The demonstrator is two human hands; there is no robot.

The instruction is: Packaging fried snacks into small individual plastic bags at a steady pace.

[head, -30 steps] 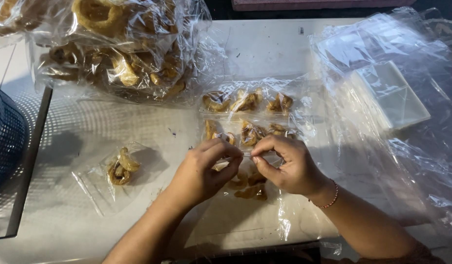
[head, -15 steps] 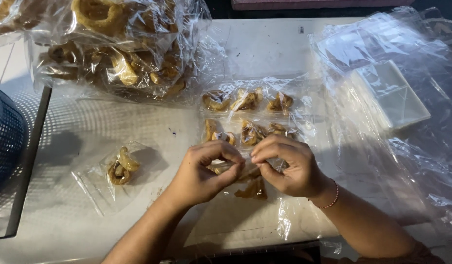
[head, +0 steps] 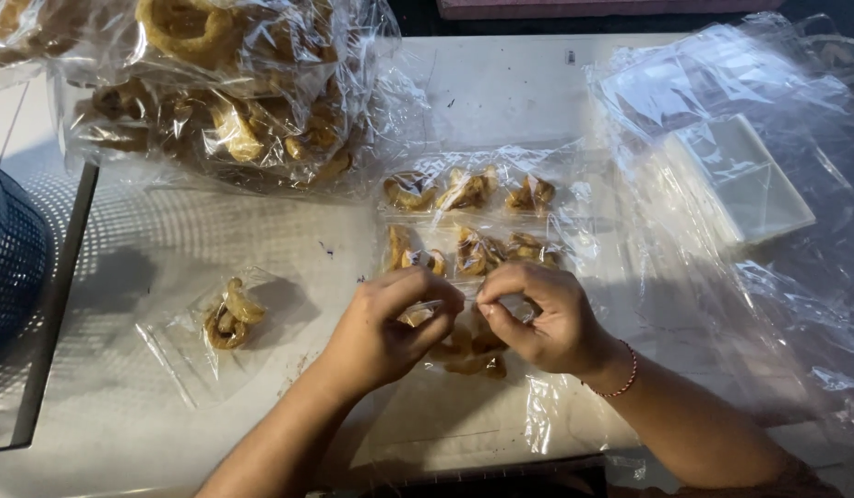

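Head view | left hand [head: 390, 323] and right hand [head: 542, 318] pinch a small snack bag [head: 464, 337] | filled bags [head: 468, 221] just beyond it: done | big snack sack [head: 214, 101] beyond-left: still full

A white table [head: 501, 88] carries a large clear bag of fried rings [head: 224, 101] at its far left, rows of small filled packets [head: 468, 221] at centre, one lone packet [head: 219, 327] nearer left, and empty clear bags [head: 750, 175] at right.
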